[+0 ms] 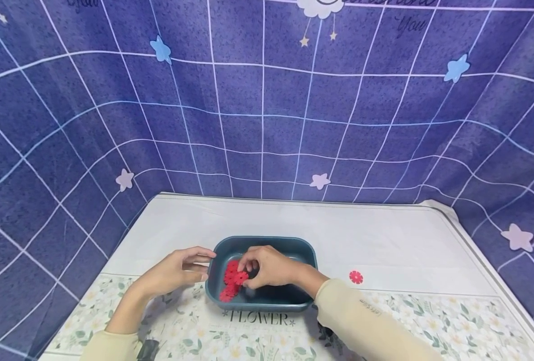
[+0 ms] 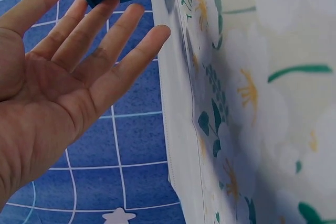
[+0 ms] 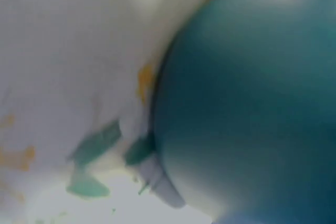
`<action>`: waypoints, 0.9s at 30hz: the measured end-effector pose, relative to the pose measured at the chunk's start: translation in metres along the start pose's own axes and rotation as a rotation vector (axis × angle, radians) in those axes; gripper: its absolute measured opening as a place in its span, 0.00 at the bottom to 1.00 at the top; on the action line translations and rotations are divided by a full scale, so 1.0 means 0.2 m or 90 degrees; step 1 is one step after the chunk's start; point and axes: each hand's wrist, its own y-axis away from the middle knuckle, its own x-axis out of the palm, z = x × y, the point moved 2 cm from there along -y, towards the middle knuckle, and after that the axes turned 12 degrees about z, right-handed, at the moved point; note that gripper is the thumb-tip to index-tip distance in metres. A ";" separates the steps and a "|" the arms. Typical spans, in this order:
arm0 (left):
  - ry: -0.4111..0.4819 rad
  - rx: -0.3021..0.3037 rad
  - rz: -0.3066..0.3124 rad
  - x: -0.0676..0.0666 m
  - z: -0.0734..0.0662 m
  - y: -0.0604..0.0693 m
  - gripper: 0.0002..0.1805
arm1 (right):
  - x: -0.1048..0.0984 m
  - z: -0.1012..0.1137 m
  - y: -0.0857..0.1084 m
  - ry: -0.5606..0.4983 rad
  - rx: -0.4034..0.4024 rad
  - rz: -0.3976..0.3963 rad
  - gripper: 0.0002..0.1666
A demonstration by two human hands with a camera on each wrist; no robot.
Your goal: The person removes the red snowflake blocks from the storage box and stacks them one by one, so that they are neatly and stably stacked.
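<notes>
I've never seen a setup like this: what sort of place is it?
Probably an indoor craft or play corner: a blue star-patterned curtain hangs behind a floral-print tablecloth, and a teal tub holds red flower-shaped discs.

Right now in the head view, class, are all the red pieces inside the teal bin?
No, one red piece lies on the table, right of the teal bin.
</notes>
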 end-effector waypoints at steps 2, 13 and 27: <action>-0.001 -0.001 0.000 0.00 0.00 0.00 0.28 | -0.02 0.00 0.02 0.006 0.011 -0.002 0.15; -0.001 0.020 0.003 0.01 0.01 0.00 0.28 | -0.21 0.03 0.21 0.046 0.004 -0.060 0.14; 0.001 0.021 0.005 0.00 0.00 0.00 0.30 | -0.46 -0.03 0.55 0.052 0.024 -0.166 0.15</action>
